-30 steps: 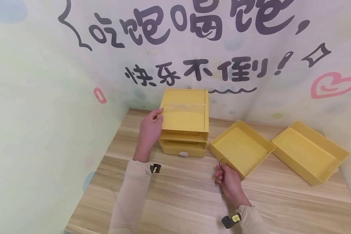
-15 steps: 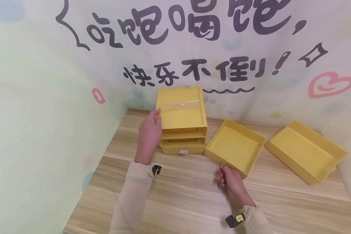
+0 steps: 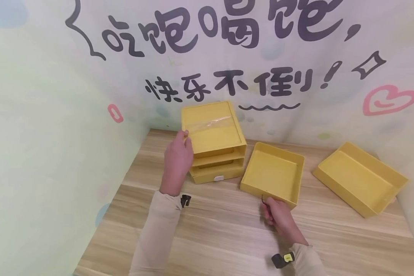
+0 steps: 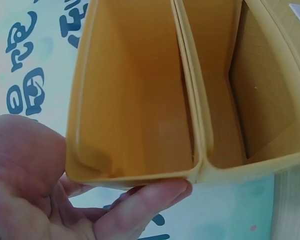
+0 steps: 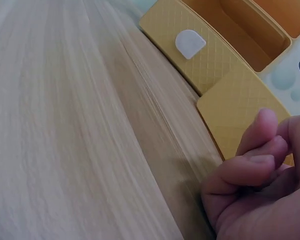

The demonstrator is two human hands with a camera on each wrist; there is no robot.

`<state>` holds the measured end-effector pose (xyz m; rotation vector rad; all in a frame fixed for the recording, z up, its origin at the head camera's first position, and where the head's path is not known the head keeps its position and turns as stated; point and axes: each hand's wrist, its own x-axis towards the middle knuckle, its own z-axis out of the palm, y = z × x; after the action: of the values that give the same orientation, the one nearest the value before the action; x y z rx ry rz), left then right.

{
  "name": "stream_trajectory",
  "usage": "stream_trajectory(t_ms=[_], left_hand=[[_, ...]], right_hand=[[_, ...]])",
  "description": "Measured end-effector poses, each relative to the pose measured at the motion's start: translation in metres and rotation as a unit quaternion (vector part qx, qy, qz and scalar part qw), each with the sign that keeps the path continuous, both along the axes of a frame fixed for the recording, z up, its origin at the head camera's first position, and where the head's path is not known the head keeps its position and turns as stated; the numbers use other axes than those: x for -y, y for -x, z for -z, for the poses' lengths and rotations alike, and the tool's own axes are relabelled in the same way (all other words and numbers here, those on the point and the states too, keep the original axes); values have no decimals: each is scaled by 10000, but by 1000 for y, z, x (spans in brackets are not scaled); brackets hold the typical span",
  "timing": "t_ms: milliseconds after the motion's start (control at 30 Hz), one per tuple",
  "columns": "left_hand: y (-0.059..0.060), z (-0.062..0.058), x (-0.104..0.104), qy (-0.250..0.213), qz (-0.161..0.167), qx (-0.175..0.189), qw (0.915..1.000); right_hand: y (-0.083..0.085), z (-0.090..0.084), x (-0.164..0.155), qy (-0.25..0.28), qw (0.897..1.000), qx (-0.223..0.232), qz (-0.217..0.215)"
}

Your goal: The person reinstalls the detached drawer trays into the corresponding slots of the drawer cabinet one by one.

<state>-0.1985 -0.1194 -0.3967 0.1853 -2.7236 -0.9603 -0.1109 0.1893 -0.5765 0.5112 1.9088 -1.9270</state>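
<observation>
A yellow drawer cabinet point(image 3: 214, 126) stands by the wall, with two open slots above a bottom drawer point(image 3: 218, 176) bearing a white knob. My left hand point(image 3: 178, 157) presses its left side. In the left wrist view the thumb point(image 4: 145, 202) lies straight along the cabinet's side wall, outside the open slots. My right hand point(image 3: 279, 218) is at the front of a pulled-out yellow drawer point(image 3: 252, 188), fingers curled in a pinch at that front. What they grip is hidden behind the fingers; a thin dark curve shows at the fingertips.
A second yellow drawer point(image 3: 341, 193) lies angled on the wooden table point(image 3: 220, 237) at the far right. Clear tape point(image 3: 214, 122) crosses the cabinet's top. A printed wall point(image 3: 279, 119) rises behind, and another wall point(image 3: 55, 172) closes off the left.
The cabinet has turned slightly, its front now facing more to the right. The middle drawer has turned and shifted left, squarer to me, with my right hand moving along at its front.
</observation>
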Motion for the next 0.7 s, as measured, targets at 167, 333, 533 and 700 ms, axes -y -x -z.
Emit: stream_trajectory(t_ms=[167, 333, 533, 700], left_hand=[[-2, -3, 1, -71, 89, 156, 9998], [-2, 0, 5, -245, 288, 299, 9988], [2, 3, 9, -241, 371, 300, 9986], [11, 4, 18, -669, 385, 338, 9964]], right_hand=[[2, 0, -5, -32, 9999, 86, -137], [0, -2, -7, -75, 9995, 75, -293], [-5, -7, -6, -372, 9978, -108, -529], [-10, -10, -4, -862, 9947, -88, -546]])
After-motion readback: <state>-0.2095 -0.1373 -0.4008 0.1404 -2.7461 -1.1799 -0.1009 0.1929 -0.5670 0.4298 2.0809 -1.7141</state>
